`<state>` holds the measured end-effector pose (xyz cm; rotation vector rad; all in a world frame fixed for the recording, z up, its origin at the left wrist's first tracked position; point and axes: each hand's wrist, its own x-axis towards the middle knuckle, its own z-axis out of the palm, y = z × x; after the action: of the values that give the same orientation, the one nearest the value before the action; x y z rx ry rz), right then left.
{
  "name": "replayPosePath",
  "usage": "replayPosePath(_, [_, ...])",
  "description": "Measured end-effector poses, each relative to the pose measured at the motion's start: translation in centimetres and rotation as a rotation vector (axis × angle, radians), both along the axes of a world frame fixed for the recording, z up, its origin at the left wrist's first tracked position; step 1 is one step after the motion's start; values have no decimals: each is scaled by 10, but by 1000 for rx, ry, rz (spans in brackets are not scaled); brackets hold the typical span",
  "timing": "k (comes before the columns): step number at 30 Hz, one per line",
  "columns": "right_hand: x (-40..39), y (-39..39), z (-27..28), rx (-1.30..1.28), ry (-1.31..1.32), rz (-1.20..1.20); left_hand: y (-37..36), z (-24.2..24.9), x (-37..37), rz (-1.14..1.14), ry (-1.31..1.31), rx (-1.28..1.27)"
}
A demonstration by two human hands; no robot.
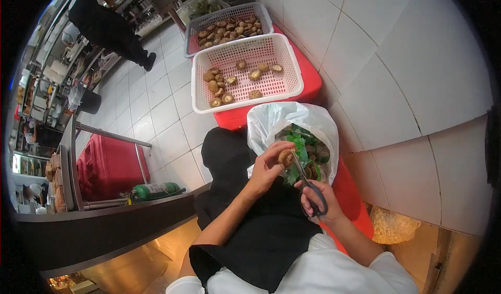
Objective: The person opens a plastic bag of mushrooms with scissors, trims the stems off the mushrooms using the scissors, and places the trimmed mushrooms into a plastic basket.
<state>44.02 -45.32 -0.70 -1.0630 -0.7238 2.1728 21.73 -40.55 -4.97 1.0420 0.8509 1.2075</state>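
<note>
My left hand point(267, 169) pinches a brown mushroom point(285, 158) above the mouth of a white plastic bag point(266, 117). In my right hand point(319, 200) is a pair of scissors point(313, 193) with dark handles, its blades up against the mushroom. Green plastic and more mushrooms point(319, 152) show inside the bag. Just beyond the bag, a white perforated basket point(247, 105) holds several mushrooms, some cap up and some stem side up. Whether the blades are parted around the stem is too small to tell.
A grey basket point(189, 44) full of mushrooms stands behind the white one, on a red surface point(308, 77). A tiled wall point(386, 95) rises close on my right. At left are a red container point(112, 163), a green cylinder point(156, 190) and a person in dark clothes point(104, 22).
</note>
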Motion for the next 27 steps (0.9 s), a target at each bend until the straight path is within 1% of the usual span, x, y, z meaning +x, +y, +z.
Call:
replayPosePath(1, [2, -1, -2, -26, 83, -11, 0, -1, -1, -11, -27, -19])
replayPosePath(4, [5, -2, -4, -113, 177, -155, 0, -8, -2, 11, -66, -21])
replayPosePath(5, [8, 0, -5, -70, 110, -126, 0, -10, -2, 28, -73, -11])
replayPosePath(8, [9, 2, -3, -57, 94, -86, 0, -6, 0, 28, -176, -81])
replayPosePath(11, [8, 1, -6, -114, 99, -86, 4, -1, -5, 91, -191, -149])
replayPosePath(14, [8, 2, -7, -88, 75, -94, 40, 5, -25, 265, -37, -91])
replayPosePath(16, [10, 4, -6, -67, 60, -82, 78, 45, -34, 443, 133, 76])
replayPosePath(18, [12, 4, -5, -32, 20, -61, 101, 65, -42, 797, 687, 343])
replayPosePath(20, [14, 5, -7, 25, -42, -32, 107, 95, -43, 838, 940, 501])
replayPosePath(23, [10, 9, -5, 68, -129, -38, 79, 164, -10, 457, 850, 486])
replayPosePath(24, [10, 13, -4, 100, -153, -30, 63, 192, 3, 284, 861, 670])
replayPosePath(25, [12, 18, -4, 117, -190, 16, 48, 252, 20, -318, 1055, 701])
replayPosePath(26, [14, 22, -4, 146, -212, 15, 26, 274, 28, -510, 963, 826])
replayPosePath(27, [18, 24, -5, 172, -232, 9, 9, 285, 38, -578, 905, 905])
